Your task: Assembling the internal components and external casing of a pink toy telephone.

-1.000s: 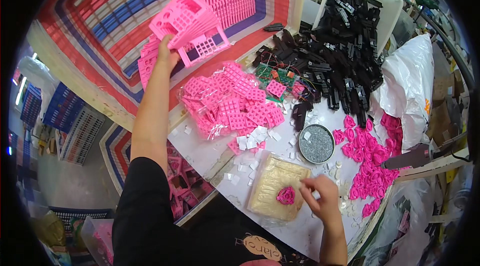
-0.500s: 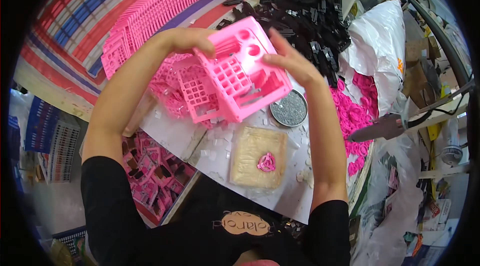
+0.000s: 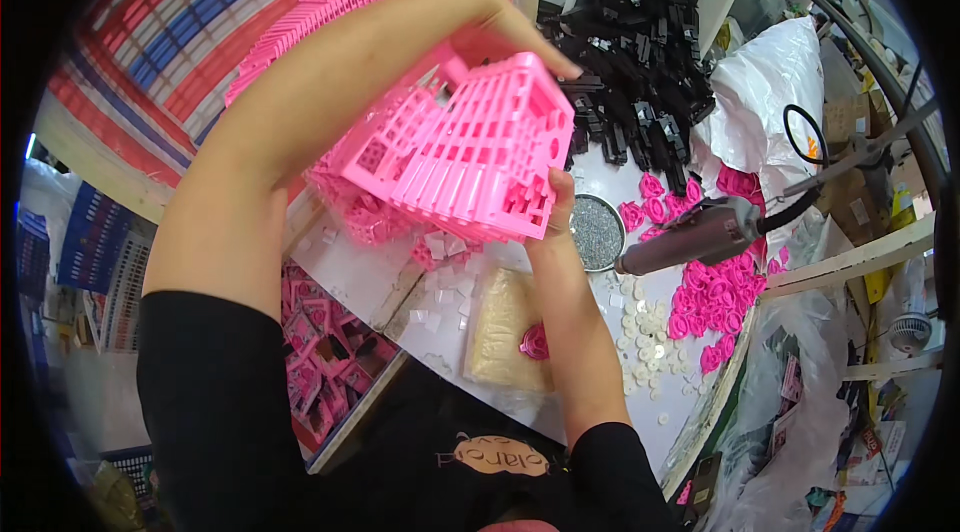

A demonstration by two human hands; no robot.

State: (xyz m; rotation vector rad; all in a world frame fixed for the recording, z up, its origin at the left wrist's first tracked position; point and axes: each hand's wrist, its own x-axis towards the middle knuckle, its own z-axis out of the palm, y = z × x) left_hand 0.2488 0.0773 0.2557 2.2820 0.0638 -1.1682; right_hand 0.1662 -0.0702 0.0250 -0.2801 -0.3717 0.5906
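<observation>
1. At the centre of the frame, a stack of pink plastic frames (image 3: pixel 475 147) is held up, tilted, above the table (image 3: pixel 345 277)
2. The right hand (image 3: pixel 556 210) grasps the stack at its lower right corner, thumb up along the edge
3. The left hand (image 3: pixel 515 32) reaches over the stack's top from the upper left, fingers stretched; whether they grip it I cannot tell
4. Below the stack, a pink round part (image 3: pixel 535 341) lies on a wrapped tan block (image 3: pixel 498 327), partly behind the right forearm
5. Just right of the right hand sits a round tin (image 3: pixel 600 234) of small grey pieces, an electric screwdriver (image 3: pixel 690 240) beside it
6. Black parts (image 3: pixel 640 62) heap at upper right
</observation>
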